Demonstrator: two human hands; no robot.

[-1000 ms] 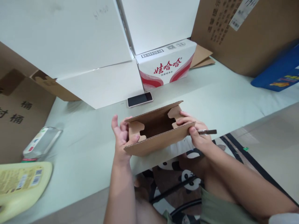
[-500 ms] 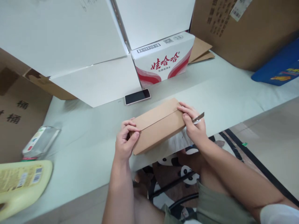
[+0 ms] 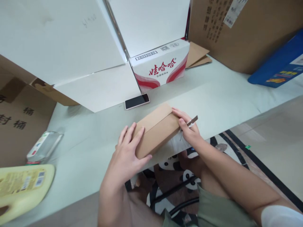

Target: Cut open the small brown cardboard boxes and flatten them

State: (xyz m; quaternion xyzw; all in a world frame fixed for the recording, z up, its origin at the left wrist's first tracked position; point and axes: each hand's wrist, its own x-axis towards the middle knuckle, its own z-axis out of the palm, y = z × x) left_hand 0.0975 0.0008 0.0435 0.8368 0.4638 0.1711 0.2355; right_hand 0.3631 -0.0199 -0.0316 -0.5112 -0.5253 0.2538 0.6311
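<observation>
The closed cardboard box [image 3: 157, 127] lies at the worktop's [image 3: 224, 97] near edge. The left hand [image 3: 126, 153] is spread flat on its left end, and the right hand [image 3: 188, 130] presses its right end while pinching a small blade [image 3: 193, 120]. Just beyond the box lies a phone [image 3: 137, 101], then a red-and-white carton [image 3: 159, 66] and white boxes [image 3: 71, 47]. Bare worktop opens to its right.

White carton with red waves [image 3: 163, 63]: "娃哈哈" in large red characters on its front; the small line beneath is too fine to make out; a barcode on top.
Brown cardboard sheet at the left [image 3: 14, 116]: black characters "桶" and "封桶".
Big white box [image 3: 59, 37]: faint handwritten digits, not legible.
Large brown carton [image 3: 236, 31]: printed characters and a barcode label, blurred.
</observation>
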